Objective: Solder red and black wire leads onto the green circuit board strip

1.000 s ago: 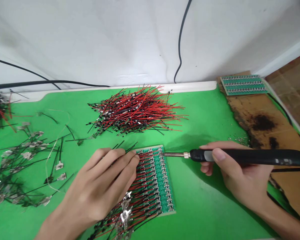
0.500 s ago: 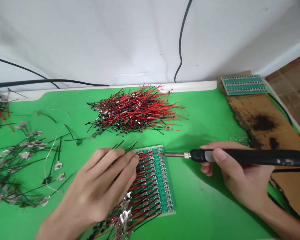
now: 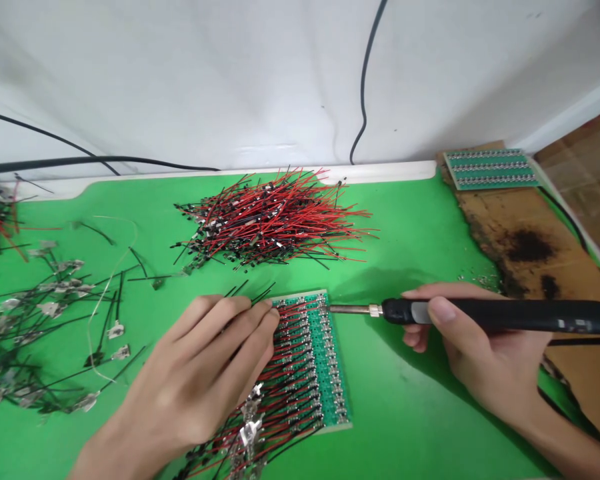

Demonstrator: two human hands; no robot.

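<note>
Through the head camera I had both of the person's hands over a green circuit board [image 3: 333, 373], which lay on a green mat [image 3: 410, 407] with rows of red and black wires [image 3: 285, 393] fanning from its left side. The left hand [image 3: 195, 380] lay across the board's upper left corner, its fingers [image 3: 250, 327] close together over the ends of some black wires; the view was poor there, and I could not tell whether they pinched the wires or only pressed on them. The right hand [image 3: 473, 347] gripped a black soldering iron [image 3: 485, 315] between thumb and fingers, its metal tip [image 3: 353, 309] just at the board's upper right corner. Above lay a heap of red and black leads [image 3: 273, 223]. To the left were black wires with metal tabs [image 3: 45, 320]. A second circuit board [image 3: 490, 169] sat on a scorched brown sheet [image 3: 525, 257].
</note>
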